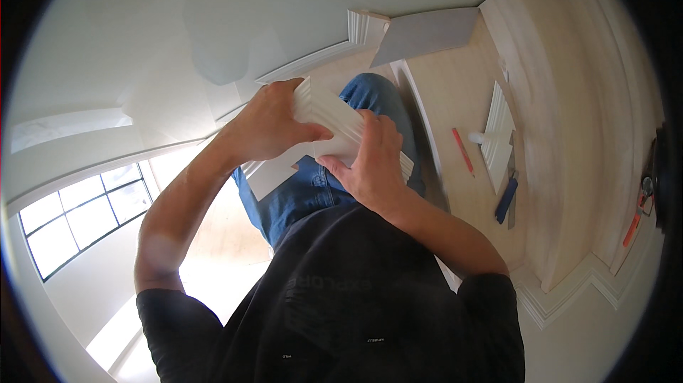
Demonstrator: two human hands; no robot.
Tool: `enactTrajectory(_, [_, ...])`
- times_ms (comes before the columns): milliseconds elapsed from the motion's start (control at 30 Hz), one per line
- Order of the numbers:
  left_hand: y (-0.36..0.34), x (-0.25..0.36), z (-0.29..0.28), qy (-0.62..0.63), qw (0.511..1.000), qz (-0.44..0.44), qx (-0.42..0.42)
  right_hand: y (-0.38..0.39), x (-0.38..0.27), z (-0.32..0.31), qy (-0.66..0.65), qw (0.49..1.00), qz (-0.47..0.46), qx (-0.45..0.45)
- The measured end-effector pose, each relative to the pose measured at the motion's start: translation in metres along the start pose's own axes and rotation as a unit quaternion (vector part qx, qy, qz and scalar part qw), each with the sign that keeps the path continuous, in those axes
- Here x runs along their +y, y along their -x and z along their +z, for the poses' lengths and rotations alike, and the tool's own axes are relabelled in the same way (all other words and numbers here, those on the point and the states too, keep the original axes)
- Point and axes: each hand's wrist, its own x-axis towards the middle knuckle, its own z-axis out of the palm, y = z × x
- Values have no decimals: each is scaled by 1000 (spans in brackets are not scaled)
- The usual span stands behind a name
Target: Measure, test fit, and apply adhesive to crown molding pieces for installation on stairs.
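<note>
Both my hands grip a short white piece of grooved skirting moulding point(327, 107) above my lap. My left hand point(267, 123) is closed on its left end, the thumb lying across the near face. From the right, my right hand point(377, 162) holds it with fingers over the ridges and thumb pressed on the near side. A flat white part point(272, 175) shows below my left hand. Whether it is a second piece joined to the first, I cannot tell.
On the pale wooden step to the right lie a red pencil point(463, 152), another cut moulding piece point(496, 137) and a blue-handled try square point(506, 199). Wooden stairs point(548, 84) rise beyond, with an orange-handled tool point(631, 230). A grey panel point(427, 36) lies ahead; a wall stands left.
</note>
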Motion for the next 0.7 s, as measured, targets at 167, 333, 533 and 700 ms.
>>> enactTrajectory(167, [-1,-2,1,-5,1000,-9,-5,1,1,0,0,1000,-10,7])
enactTrajectory(333, [6,22,-10,-7,1000,-21,1,-1,-1,-7,0,1000,-13,9])
enactTrajectory(533, [19,44,-40,-42,995,73,57,-23,-29,-38,-19,998,-48,22])
enactTrajectory(700, [12,65,-67,-124,983,126,43,-41,-37,-31,-78,989,-85,88])
